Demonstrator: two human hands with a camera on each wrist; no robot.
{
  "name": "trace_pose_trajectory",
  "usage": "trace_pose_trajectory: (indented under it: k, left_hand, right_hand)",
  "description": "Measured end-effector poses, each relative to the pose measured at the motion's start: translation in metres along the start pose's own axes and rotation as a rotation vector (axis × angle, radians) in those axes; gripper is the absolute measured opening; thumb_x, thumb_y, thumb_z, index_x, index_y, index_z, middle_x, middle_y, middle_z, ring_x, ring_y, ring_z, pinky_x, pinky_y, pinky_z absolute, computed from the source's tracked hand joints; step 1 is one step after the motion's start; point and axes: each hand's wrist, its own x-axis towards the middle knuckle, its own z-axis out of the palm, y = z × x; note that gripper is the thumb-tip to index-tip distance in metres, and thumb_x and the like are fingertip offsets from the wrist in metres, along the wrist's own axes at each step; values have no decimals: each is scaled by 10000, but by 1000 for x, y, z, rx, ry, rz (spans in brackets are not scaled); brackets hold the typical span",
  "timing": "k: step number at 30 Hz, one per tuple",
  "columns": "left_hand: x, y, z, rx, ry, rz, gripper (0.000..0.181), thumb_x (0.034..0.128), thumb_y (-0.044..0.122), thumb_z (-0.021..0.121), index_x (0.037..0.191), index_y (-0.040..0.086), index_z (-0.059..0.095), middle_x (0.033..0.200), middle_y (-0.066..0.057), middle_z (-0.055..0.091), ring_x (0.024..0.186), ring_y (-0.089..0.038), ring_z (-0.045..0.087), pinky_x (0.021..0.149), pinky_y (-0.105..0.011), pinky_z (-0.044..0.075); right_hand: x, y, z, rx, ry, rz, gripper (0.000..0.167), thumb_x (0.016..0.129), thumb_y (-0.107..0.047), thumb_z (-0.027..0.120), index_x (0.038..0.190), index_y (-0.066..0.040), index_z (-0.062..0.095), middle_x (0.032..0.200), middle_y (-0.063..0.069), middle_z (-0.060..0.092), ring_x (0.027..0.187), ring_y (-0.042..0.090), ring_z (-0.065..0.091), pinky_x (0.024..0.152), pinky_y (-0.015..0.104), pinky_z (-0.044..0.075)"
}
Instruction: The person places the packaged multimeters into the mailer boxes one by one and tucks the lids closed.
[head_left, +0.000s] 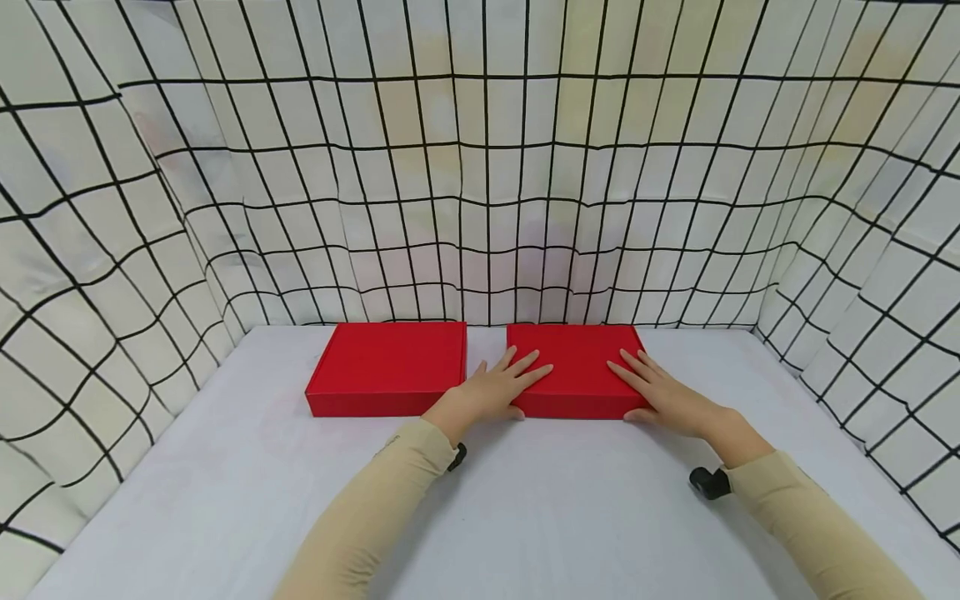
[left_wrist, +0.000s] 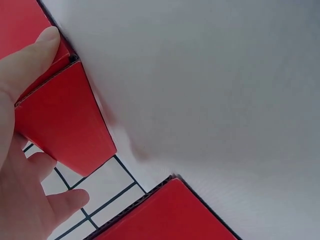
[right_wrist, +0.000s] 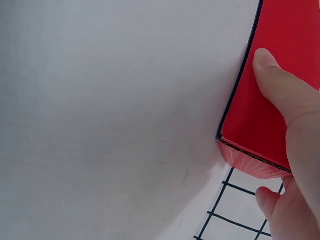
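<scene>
Two red cardboard boxes lie flat side by side in the head view, the left box [head_left: 397, 358] and the right box [head_left: 573, 358]. My left hand [head_left: 487, 392] rests at the near left corner of the right box, fingers spread over its top. In the left wrist view its thumb [left_wrist: 37, 57] lies on the front face. At the opposite corner, my right hand [head_left: 671, 400] touches the right box with straight, spread fingers on top. Its thumb [right_wrist: 280, 80] lies along the front face in the right wrist view. Both lids look closed, so the contents are hidden.
A white tabletop [head_left: 555, 517] lies under both boxes. White cloth walls with a black grid [head_left: 487, 175] stand behind and at both sides. A narrow gap separates the boxes. Black wrist devices [head_left: 708, 483] show below the beige sleeves [head_left: 817, 525].
</scene>
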Motion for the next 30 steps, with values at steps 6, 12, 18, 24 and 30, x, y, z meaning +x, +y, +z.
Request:
trace_pose_trajectory:
  k: [6, 12, 18, 24, 30]
  left_hand:
    - [3, -2, 3, 32, -5, 2, 912, 937, 327, 756, 1657, 286, 197, 1719, -29, 102, 1561, -344, 79, 1184, -628, 231]
    - [-3, -6, -3, -8, 34, -22, 851, 965, 384, 711, 1652, 305, 216, 1713, -25, 146, 1559, -338, 113, 1194, -621, 207]
    - [-16, -21, -12, -35, 134, -85, 776, 992, 449, 644, 1644, 292, 254, 1699, -36, 206, 1548, -365, 159, 1198, -646, 145]
    - [-38, -43, -26, -12, 247, -159, 717, 1018, 448, 599, 1635, 245, 297, 1682, -87, 250, 1540, -398, 165, 1185, -677, 136]
    - [-65, -72, -36, -36, 373, -271, 700, 1022, 450, 578, 1622, 191, 327, 1680, -132, 237, 1532, -434, 159, 1175, -703, 104]
  right_hand:
    - [-1, 2, -1, 7, -12, 38, 881, 920, -299, 776, 1621, -102, 281, 1664, 225, 178, 1488, 529, 133, 1023, 637, 455]
    - [-1, 7, -8, 74, -11, 103, 875, 946, -372, 738, 1639, -155, 251, 1685, 191, 143, 1504, 512, 103, 1018, 640, 457]
    - [-2, 4, -19, 55, 37, 145, 807, 988, -412, 673, 1632, -137, 272, 1677, 208, 170, 1503, 518, 114, 1044, 716, 373]
    - [-1, -1, -23, -60, 189, 137, 702, 1019, -365, 632, 1585, -51, 361, 1648, 226, 256, 1486, 527, 182, 1131, 707, 241]
    - [-2, 6, -26, -97, 289, 171, 672, 1037, -353, 590, 1580, -33, 358, 1645, 235, 255, 1502, 507, 152, 1172, 681, 163]
